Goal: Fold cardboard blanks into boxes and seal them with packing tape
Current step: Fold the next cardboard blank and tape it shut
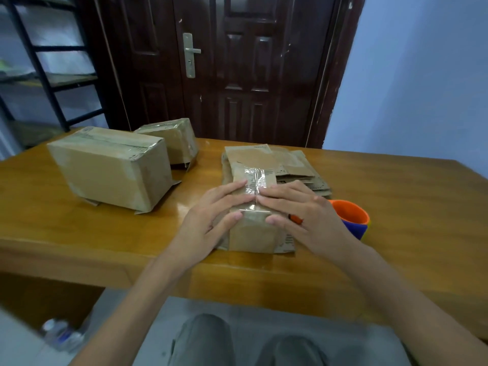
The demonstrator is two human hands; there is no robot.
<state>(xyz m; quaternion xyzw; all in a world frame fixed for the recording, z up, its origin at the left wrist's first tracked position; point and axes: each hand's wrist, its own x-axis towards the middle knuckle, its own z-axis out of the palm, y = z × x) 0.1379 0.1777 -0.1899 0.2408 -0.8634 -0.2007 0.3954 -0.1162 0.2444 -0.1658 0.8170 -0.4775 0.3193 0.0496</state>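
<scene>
Wooden tabletop (383, 196): left hand (211, 220) and right hand (301, 212) press flat, fingers straight, on the taped box (253, 233) between them; flat blanks (295, 165) beyond the right hand.

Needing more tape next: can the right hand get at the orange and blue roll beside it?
Probably yes: the right hand lies beside the roll, nothing between them, though it now presses on the box.

Brown cardboard boxes (111, 167), honey-yellow table (396, 196), orange-and-blue tape dispenser (352, 217), dark brown door (250, 70).
</scene>
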